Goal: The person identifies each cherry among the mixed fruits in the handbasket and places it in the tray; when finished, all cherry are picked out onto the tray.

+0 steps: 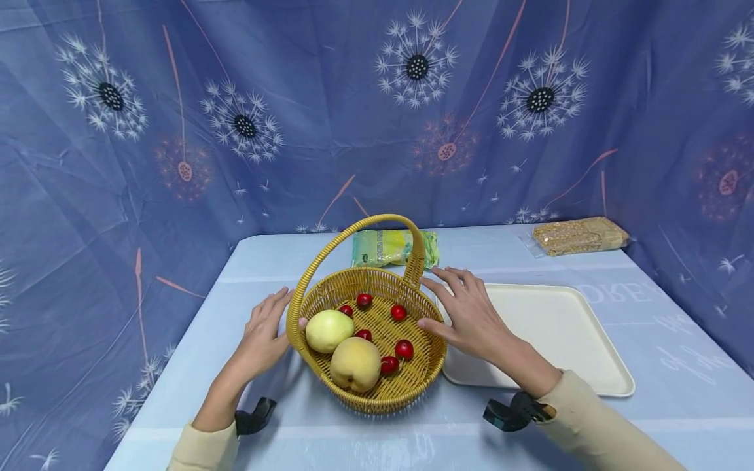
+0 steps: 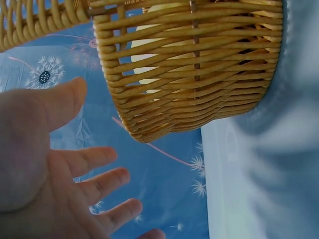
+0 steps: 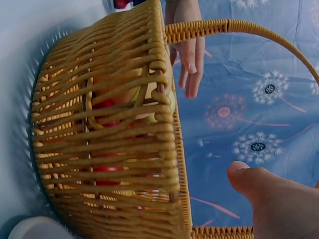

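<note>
A yellow wicker basket [image 1: 371, 409] with a tall arched handle [image 1: 347, 229] stands on the table. Inside lie a pale green-yellow fruit [image 1: 330, 331], a peach [image 1: 356, 364] and several red cherries [image 1: 404, 349]. My left hand [image 1: 265, 333] is at the basket's left side, fingers spread and relaxed. In the left wrist view a gap shows between that hand [image 2: 60, 164] and the wicker. At the right side my right hand [image 1: 471, 317] hovers by the rim, its fingers loosely extended and its thumb [image 3: 249, 179] above the rim. Neither hand holds anything.
A cream rectangular tray [image 1: 548, 327] lies right of the basket, partly under my right forearm. Behind the basket is a green-yellow packet [image 1: 377, 248]. A clear bag of golden-brown food [image 1: 580, 235] lies at the back right. A blue dandelion-print cloth [image 1: 330, 131] hangs behind the table.
</note>
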Demonstrator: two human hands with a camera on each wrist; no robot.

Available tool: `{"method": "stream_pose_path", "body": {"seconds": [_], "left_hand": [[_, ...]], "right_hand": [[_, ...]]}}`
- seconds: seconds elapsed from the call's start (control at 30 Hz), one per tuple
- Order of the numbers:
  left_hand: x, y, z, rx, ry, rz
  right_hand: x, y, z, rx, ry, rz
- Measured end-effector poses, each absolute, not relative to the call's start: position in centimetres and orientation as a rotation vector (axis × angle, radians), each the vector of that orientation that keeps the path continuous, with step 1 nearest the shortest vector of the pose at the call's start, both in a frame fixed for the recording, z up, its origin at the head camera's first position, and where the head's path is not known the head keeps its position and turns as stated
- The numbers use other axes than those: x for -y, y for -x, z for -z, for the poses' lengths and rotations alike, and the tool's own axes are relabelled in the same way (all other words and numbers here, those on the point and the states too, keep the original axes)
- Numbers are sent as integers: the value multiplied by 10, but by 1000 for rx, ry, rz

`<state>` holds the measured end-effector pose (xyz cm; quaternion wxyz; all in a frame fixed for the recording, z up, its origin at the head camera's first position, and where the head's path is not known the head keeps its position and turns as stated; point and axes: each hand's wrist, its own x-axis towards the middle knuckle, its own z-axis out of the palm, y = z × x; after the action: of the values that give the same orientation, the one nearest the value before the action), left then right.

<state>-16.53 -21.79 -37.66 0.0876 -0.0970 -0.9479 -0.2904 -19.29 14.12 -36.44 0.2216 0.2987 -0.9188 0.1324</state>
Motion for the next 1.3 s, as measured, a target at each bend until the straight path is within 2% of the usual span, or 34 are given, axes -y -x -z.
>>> {"method": "stream_pose_path", "body": {"seconds": [0.73,1.3], "left_hand": [[229,160,382,2811,528,1050],[229,157,382,2868,534,1139]], "right_hand": [[-123,206,376,2535,-1165,-555],[-113,213,378,2696,-1313,-574]]}}
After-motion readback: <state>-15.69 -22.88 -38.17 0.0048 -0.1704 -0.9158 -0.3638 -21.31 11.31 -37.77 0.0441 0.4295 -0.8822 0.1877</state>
